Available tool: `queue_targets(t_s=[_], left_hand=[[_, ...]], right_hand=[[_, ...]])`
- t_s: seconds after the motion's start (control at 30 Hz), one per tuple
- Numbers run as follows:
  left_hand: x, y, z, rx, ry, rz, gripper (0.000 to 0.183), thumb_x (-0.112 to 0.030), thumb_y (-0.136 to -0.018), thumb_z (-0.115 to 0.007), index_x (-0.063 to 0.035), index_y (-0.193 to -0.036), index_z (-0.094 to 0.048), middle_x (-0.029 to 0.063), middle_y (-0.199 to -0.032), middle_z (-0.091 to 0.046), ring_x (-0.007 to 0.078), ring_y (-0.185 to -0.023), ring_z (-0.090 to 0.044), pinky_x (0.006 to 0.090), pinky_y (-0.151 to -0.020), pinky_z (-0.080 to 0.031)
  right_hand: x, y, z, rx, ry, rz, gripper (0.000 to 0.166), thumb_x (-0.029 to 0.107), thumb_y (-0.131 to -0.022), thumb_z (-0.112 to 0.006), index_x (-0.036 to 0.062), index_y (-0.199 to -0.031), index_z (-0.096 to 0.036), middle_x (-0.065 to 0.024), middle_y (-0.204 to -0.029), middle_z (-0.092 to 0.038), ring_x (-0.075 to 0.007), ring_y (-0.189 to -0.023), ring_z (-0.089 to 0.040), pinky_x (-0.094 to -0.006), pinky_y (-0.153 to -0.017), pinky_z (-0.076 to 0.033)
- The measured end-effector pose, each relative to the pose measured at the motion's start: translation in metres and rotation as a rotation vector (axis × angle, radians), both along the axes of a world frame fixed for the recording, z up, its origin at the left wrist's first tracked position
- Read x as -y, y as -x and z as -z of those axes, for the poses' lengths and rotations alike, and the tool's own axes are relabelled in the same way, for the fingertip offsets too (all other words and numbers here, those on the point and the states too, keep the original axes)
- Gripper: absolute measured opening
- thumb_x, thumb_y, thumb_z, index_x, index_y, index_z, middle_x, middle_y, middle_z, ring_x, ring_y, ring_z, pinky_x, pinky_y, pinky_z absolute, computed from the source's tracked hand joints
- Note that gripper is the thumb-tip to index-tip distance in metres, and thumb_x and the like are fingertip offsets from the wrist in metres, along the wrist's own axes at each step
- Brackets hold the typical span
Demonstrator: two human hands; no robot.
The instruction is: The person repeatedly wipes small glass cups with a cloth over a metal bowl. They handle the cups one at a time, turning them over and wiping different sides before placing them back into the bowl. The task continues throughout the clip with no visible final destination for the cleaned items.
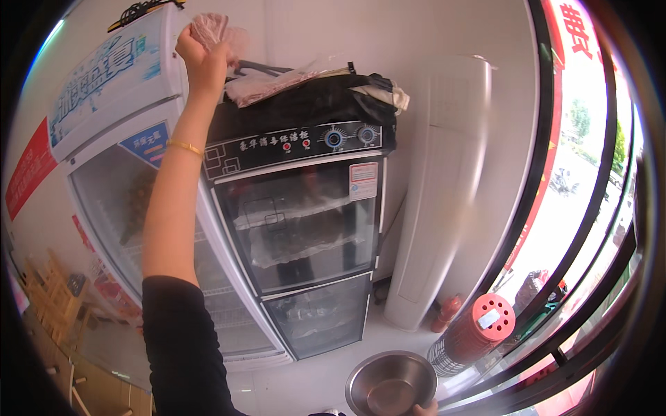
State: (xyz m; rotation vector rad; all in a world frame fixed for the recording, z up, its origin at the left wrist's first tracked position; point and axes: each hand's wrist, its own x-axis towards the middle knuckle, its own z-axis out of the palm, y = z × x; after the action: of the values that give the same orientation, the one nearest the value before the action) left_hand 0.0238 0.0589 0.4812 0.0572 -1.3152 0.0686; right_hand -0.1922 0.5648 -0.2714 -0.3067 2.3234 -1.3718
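Observation:
Raised high at the upper left, my left hand point(200, 62) grips a crumpled pinkish cloth point(209, 30), blurred at its right side. The hand is beside the top of a black disinfection cabinet point(291, 138). On that cabinet a second folded pinkish cloth point(273, 87) lies over a dark cover point(322, 99), with a whitish cloth point(387, 96) at the right end. Low in the view, my right hand point(426, 408) holds the rim of a round stainless steel basin point(364, 380); only the fingers show. Nothing is seen inside the basin.
A glass-door display fridge point(117, 104) adjoins the cabinet's left side. To the right stand a tall white floor air conditioner point(442, 182), a red fire extinguisher point(447, 313) and stacked red stools point(502, 307) by the window frame point(520, 218). Wooden chairs point(52, 296) are at far left.

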Motion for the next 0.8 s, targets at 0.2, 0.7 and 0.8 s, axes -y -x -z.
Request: queue_targets(t_s=[0.2,0.7,0.8], left_hand=[[0.172,0.023,-0.033,0.885,-0.663,-0.537,0.069,-0.041,-0.065,-0.071,0.0045,-0.115,-0.056,0.0273,-0.120,-0.054,0.0302,-0.114,-0.052,0.0311,-0.096,-0.039],[-0.019,-0.024,0.438,1.230,-0.995,0.540,0.026,-0.024,-0.077,-0.072,-0.0025,-0.091,-0.067,0.0080,-0.083,-0.068,0.0138,-0.065,-0.066,0.0243,-0.060,-0.052],[-0.051,-0.066,0.574,1.548,-1.211,0.201,0.070,-0.032,-0.074,-0.076,-0.0051,-0.129,-0.043,0.0160,-0.125,-0.052,0.0222,-0.110,-0.055,0.0321,-0.075,-0.052]], right_hand=[[0.044,-0.050,-0.015,0.028,0.023,0.144,0.067,0.022,-0.065,-0.068,-0.0018,-0.124,-0.047,-0.0213,-0.106,-0.061,-0.0291,-0.093,-0.060,-0.0385,-0.079,-0.049],[0.094,-0.050,-0.104,-0.028,0.073,0.087,0.044,0.007,-0.063,-0.064,-0.0016,-0.106,-0.059,-0.0142,-0.090,-0.066,-0.0200,-0.080,-0.064,-0.0326,-0.071,-0.051],[0.131,-0.053,-0.127,-0.079,0.214,-0.059,0.050,0.011,-0.065,-0.065,-0.0011,-0.113,-0.059,-0.0162,-0.098,-0.067,-0.0211,-0.091,-0.063,-0.0336,-0.082,-0.049]])
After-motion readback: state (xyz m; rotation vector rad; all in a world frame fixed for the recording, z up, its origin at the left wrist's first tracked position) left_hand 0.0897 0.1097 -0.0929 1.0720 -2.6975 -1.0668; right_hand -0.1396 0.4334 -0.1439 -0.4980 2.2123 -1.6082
